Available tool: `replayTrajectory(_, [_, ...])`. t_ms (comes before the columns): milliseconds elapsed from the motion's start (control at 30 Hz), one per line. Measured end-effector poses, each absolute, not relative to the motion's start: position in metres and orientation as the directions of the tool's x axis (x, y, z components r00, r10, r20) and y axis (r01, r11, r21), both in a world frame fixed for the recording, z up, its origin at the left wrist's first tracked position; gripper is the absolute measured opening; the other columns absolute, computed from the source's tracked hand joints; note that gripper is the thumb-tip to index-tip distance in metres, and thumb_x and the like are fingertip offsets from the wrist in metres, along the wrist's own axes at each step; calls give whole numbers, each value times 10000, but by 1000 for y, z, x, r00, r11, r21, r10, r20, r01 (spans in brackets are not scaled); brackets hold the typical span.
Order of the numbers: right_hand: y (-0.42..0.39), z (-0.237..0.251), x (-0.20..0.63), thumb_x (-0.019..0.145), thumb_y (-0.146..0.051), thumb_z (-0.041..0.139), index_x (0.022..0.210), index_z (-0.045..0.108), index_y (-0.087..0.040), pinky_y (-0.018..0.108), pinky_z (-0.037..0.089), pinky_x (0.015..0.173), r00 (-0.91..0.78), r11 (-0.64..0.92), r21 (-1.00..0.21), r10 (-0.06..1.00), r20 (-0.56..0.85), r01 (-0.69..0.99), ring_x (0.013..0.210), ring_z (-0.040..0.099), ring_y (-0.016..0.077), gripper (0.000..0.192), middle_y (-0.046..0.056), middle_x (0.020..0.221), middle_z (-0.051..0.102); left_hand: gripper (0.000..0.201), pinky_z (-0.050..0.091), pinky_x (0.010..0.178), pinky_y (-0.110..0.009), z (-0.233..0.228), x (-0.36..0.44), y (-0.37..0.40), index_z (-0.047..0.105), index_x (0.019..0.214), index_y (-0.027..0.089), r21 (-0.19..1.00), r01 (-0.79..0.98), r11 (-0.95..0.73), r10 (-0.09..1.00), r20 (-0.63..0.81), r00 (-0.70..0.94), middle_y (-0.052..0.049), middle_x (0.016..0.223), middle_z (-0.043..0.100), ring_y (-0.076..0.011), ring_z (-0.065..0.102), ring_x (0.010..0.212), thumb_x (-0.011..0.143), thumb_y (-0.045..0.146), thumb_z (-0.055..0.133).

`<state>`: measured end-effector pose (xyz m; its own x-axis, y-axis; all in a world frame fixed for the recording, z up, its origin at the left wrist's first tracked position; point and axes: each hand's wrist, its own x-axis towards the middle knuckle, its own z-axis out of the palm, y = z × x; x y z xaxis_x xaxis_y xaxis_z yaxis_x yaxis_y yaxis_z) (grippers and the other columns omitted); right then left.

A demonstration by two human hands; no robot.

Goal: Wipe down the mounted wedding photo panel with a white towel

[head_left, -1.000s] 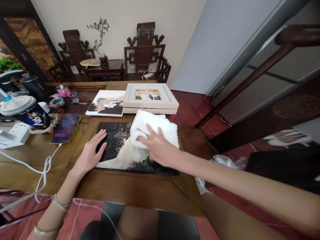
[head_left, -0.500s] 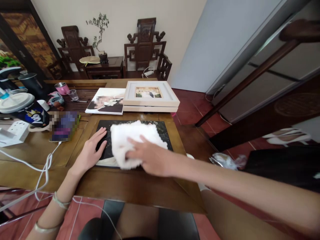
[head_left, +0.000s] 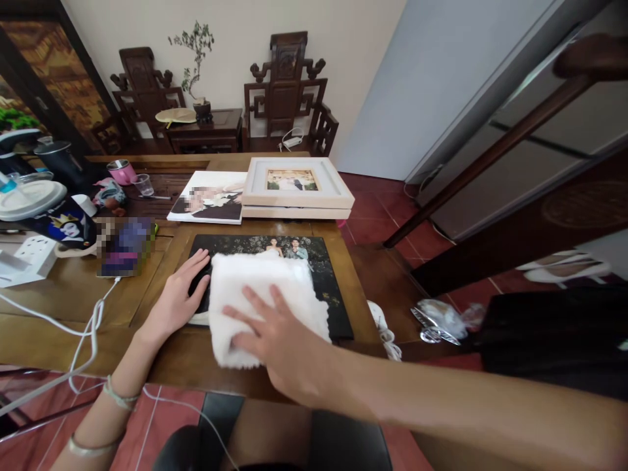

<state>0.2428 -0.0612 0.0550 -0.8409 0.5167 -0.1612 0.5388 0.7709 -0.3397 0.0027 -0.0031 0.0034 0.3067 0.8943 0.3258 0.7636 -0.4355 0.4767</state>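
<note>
Since the earlier frames, the white towel (head_left: 265,304) has travelled from the far right part of the dark photo print (head_left: 321,271) to its near left part, and the right hand (head_left: 279,340) has come with it. The right hand lies flat on the towel, fingers spread, pressing rather than gripping. The left hand (head_left: 179,297) rests open, palm down, on the print's left edge.

Progress, as a judgement: the far and right areas of the print lie uncovered and appear wiped; the near left area is under the towel. The print is flat on the wooden table (head_left: 73,294), glossy and dark, with two small figures near its far edge. The framed picture (head_left: 294,186) sits just beyond the print.
</note>
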Motion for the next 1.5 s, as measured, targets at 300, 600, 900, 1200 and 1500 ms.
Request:
replayTrajectory(300, [-22,51,269,642,67,455,1246,591,-198,663,118,1137,-870,793,-366,479,-118,487,1466,124,321,673,95,1532,390,464,341,1146,-491,3,3,-3,574,1315,127,477,774,-417,903,314,293,-144,1446,506,-266,438,1372,959,385,422])
replayTrajectory(600, [27,42,267,667,89,394,1355,481,-146,730,176,1083,-601,578,-187,792,-103,794,1454,82,417,732,145,1543,355,474,332,1155,-471,4,4,-4,568,1315,108,485,763,-427,898,324,297,-158,1444,504,-253,431,1377,972,402,425])
replayTrajectory(900, [-62,62,249,719,-6,489,1279,593,-202,743,93,1096,-873,794,-362,447,-195,488,1454,70,404,603,54,1574,286,490,334,1152,-478,4,2,-3,553,1332,86,487,757,-435,896,319,310,-167,1452,491,-265,424,1381,966,386,423])
replayTrajectory(1200, [-3,48,306,582,77,386,1075,651,-200,495,71,1200,-944,822,-496,331,13,281,1450,217,180,624,52,1462,496,495,332,1152,-477,2,2,-3,562,1323,82,485,760,-432,897,319,306,-173,1447,496,-275,429,1377,971,399,419])
replayTrajectory(1500, [12,43,253,665,83,395,1342,507,-159,727,158,1092,-677,627,-323,734,-58,708,1458,123,382,728,128,1499,433,555,286,1175,-435,10,1,-9,496,1395,122,655,671,-347,934,302,189,-129,1460,497,-254,432,1375,994,475,349])
